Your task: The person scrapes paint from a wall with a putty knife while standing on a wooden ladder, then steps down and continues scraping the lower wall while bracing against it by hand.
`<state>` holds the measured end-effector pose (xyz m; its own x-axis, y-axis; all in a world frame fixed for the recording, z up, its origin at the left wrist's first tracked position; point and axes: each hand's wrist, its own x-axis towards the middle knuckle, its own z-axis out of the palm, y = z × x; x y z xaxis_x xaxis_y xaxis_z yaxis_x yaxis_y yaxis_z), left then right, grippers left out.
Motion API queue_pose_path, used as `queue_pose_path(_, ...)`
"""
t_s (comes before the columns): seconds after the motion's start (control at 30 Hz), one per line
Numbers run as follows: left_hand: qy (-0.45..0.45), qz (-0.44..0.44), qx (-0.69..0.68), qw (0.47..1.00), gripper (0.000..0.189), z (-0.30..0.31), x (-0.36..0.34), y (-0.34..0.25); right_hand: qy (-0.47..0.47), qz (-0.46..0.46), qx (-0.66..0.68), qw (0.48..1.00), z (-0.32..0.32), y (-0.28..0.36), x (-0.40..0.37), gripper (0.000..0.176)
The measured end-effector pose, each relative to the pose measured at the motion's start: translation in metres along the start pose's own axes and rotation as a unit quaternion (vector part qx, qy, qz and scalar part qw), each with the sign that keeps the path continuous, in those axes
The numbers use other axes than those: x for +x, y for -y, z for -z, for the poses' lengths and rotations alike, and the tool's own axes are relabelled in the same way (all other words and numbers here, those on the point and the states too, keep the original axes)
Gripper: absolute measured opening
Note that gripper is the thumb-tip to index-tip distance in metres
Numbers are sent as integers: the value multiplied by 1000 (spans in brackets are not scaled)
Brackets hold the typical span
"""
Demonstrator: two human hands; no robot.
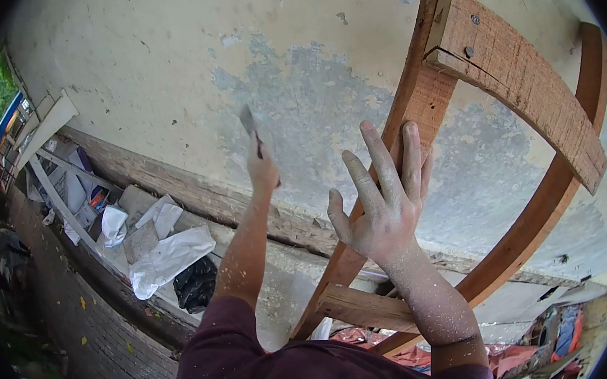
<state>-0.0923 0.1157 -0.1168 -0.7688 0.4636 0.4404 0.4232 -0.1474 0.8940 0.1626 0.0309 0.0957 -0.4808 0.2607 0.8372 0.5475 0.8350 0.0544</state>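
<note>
My left hand [263, 170] is raised before the wall, closed around the handle of a scraper-like tool [248, 121] whose flat blade points up. My right hand [386, 207] has its fingers spread, close to the long wooden beam [411, 97] of a ladder-like frame; whether the fingertips touch the wood cannot be told. A broad wooden crosspiece [516, 62] with nail heads joins the frame at the upper right. Lower down, a shorter wooden rung [368, 308] sits beside my right forearm. Behind both hands is the wall [294, 82], with bare grey patches in its paint.
White sacks [172, 259], a black plastic bag [196, 282] and rubble lie along the wall's foot at the left. A brick path [106, 329] runs beyond them. Red and blue sheeting [510, 359] lies at the lower right. A curved wooden beam [531, 234] stands right.
</note>
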Motion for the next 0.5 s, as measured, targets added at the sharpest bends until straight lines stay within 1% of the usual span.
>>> queue_pose_path(0.07, 8, 73, -49, 996, 46, -5, -6, -5, -5, 3, 7, 1000, 1, 0, 2, 31)
queue_pose_path(0.13, -47, 9, -60, 997, 47, 6, 45, -8, 0, 10, 9, 1000, 1, -1, 3, 31)
queue_pose_path(0.17, -34, 124, -97, 987, 46, 23, 69, -54, -4, 9, 7, 1000, 0, -1, 3, 31)
queue_pose_path(0.2, -18, 240, -130, 962, 44, 41, 88, -97, -6, 6, 6, 1000, 0, 0, 1, 31)
queue_pose_path(0.23, -17, 249, -130, 960, 44, 42, 100, -79, 3, 6, 5, 1000, 2, 0, -1, 31)
queue_pose_path(0.27, 4, 310, -130, 942, 46, 42, 115, -53, 4, 8, 0, 1000, 1, -1, 0, 32)
queue_pose_path(0.3, 25, 365, -128, 922, 47, 44, 123, -39, 0, 8, -3, 1000, 1, 1, 2, 32)
queue_pose_path(0.33, -2, 220, -100, 970, 47, 38, 97, -42, -3, 11, -1, 1000, 2, 1, 1, 32)
queue_pose_path(0.37, -32, 66, -69, 995, 47, 28, 65, -50, -1, 9, 0, 1000, 2, -1, 2, 32)
queue_pose_path(0.43, 25, 109, -108, 988, 47, 9, 38, -30, -3, 6, 10, 1000, 1, 1, 1, 33)
queue_pose_path(0.47, 20, 105, -106, 989, 47, 13, 49, -19, -4, 4, 12, 1000, 1, 2, 1, 33)
queue_pose_path(0.5, -34, 19, -49, 998, 45, 18, 70, -7, -1, 3, 12, 1000, 2, 1, 1, 33)
